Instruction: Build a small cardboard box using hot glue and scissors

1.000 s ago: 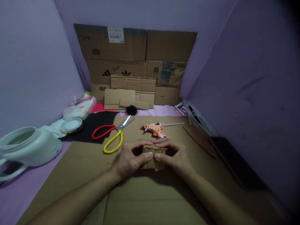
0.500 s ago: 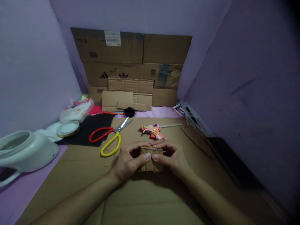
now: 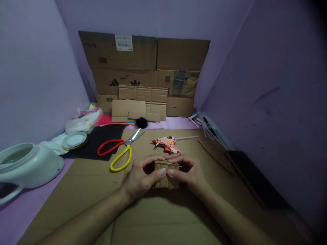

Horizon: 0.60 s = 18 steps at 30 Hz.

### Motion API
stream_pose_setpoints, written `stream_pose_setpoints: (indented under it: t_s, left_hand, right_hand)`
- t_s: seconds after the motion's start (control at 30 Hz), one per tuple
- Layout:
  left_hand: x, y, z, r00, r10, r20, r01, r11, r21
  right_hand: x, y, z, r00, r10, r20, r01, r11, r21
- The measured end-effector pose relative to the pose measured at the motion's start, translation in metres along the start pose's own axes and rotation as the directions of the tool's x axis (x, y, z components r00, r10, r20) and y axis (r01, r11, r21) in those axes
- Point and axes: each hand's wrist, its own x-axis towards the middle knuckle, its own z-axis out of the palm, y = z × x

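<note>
Between my two hands is a small block of brown cardboard [image 3: 166, 181] with a rough upper edge. My left hand [image 3: 146, 174] grips its left side, thumb on the near face and fingers over the far edge. The right side is held the same way by my right hand [image 3: 187, 172], and the thumb tips nearly meet. Just beyond the hands lies a glue gun [image 3: 168, 143] with a floral cover and a pale stick in its back. Scissors [image 3: 127, 144] with one red and one yellow handle lie slightly open to the left.
A white ceramic pot [image 3: 38, 166], a jar lid [image 3: 74, 140] and black sheets [image 3: 98, 149] are at the left. Black yarn [image 3: 141, 122] sits at the back before cardboard pieces [image 3: 129, 109]. Clear sticks [image 3: 208, 126] and a dark flat object [image 3: 255, 180] lie right.
The whole view has shifted very slightly. Both hands keep their hold on the cardboard block, with the thumbs in nearly the same place.
</note>
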Motion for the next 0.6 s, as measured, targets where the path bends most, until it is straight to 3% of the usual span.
stream_pose_setpoints:
  t_s: [0.6]
  left_hand:
    - [-0.0006,-0.0008,0.0014,0.999,0.035,0.005,-0.035,0.999,-0.016]
  right_hand:
    - [-0.0012,0.0017,-0.0023,1.0,-0.016,0.023,0.016,1.0,0.022]
